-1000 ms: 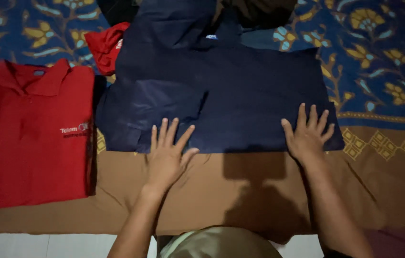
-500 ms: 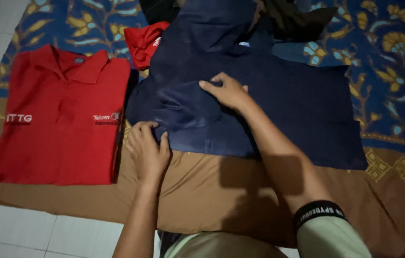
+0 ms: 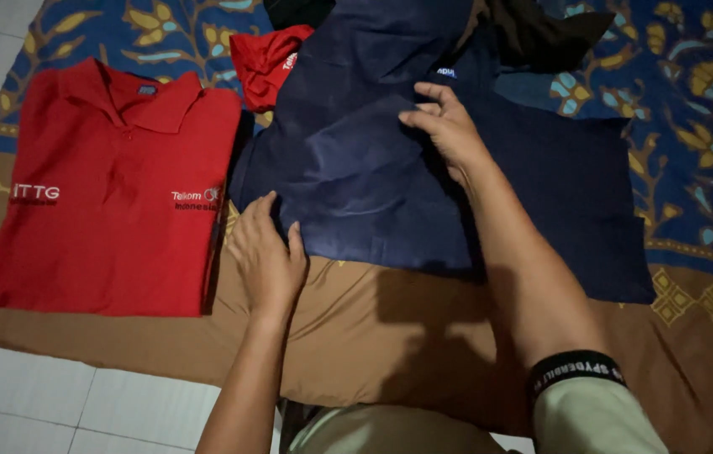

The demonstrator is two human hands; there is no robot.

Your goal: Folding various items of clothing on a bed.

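A dark navy shirt [image 3: 390,160] lies spread on a patterned blue and brown cloth [image 3: 423,336]. My left hand [image 3: 265,252] rests at the shirt's lower left corner, fingers curled onto its edge. My right hand [image 3: 449,126] reaches across to the upper middle of the shirt, fingers pressing on a fold of the fabric near the collar. A black wristband sits on my right forearm [image 3: 575,370]. Whether either hand pinches the fabric or only presses it cannot be told.
A red polo shirt [image 3: 113,185] lies folded flat to the left. A crumpled red garment [image 3: 268,59] and dark clothes [image 3: 541,29] lie at the top. White floor tiles [image 3: 54,403] show at the lower left.
Both hands left the shirt's bottom edge. My right hand crossed to the upper middle of the shirt and moved further up; my left hand shifted to the lower left corner. The view shifted left.
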